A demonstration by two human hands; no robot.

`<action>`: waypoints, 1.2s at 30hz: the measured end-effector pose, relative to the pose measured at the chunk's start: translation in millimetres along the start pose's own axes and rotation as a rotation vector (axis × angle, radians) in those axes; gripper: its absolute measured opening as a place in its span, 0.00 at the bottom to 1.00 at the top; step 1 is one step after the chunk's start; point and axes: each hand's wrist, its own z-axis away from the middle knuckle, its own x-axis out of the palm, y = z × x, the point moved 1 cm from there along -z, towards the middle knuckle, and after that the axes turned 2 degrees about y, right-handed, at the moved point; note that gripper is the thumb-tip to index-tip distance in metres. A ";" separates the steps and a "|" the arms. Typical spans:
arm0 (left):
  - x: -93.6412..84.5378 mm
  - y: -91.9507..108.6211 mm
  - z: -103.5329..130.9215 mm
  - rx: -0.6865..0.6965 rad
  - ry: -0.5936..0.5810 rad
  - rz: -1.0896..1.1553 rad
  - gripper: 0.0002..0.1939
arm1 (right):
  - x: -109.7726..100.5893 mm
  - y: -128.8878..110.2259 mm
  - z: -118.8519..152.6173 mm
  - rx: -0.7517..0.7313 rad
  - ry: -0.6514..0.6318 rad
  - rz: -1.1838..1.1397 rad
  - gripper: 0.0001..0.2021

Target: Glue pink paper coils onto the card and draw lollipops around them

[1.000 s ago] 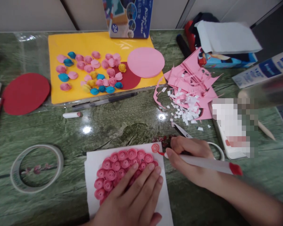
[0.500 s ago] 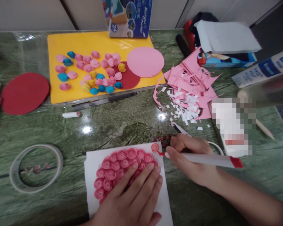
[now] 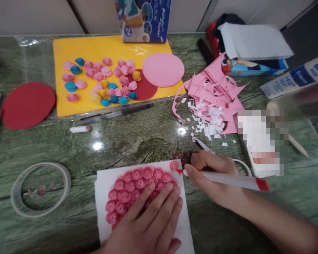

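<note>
My right hand [image 3: 214,176] is closed around a red-and-white marker [image 3: 234,180], its red tip near the upper right corner of a white paper sheet [image 3: 185,218]. In that corner is a red spiral drawing [image 3: 174,165] with a short red stroke beside it. Rows of rolled pink paper roses [image 3: 140,182] cover the middle of the sheet. My left hand [image 3: 153,215] lies flat over the roses, fingers stretched out, and hides part of them. Behind my right hand, the blades of scissors [image 3: 203,145] stick out.
A tape roll [image 3: 14,197] lies to the left, and a marker cap [image 3: 80,129] behind the sheet. Small paper flowers [image 3: 98,66] rest on a yellow packet [image 3: 95,46], near a pen [image 3: 122,112]. Pink paper scraps [image 3: 209,81] and white bits are at the right.
The marker and my right hand have shifted slightly left and the marker's back end has dipped. The red stroke beside the spiral looks a bit different. My left hand stays still.
</note>
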 end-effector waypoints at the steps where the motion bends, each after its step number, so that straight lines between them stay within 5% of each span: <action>1: 0.2 0.2 0.1 0.002 0.001 0.001 0.22 | 0.1 0.3 -0.1 -0.009 -0.003 0.000 0.16; 14: -1.1 -0.3 -0.4 0.002 -0.006 0.003 0.22 | -3.9 -6.1 -5.3 -0.073 -0.022 0.070 0.17; 23: -1.2 -1.1 -3.1 -0.001 0.008 0.009 0.22 | -0.7 11.6 4.8 0.155 0.003 -0.169 0.16; 36: -4.4 0.0 -2.5 -0.006 -0.019 0.024 0.22 | -1.7 10.6 -7.5 0.167 0.163 -0.352 0.16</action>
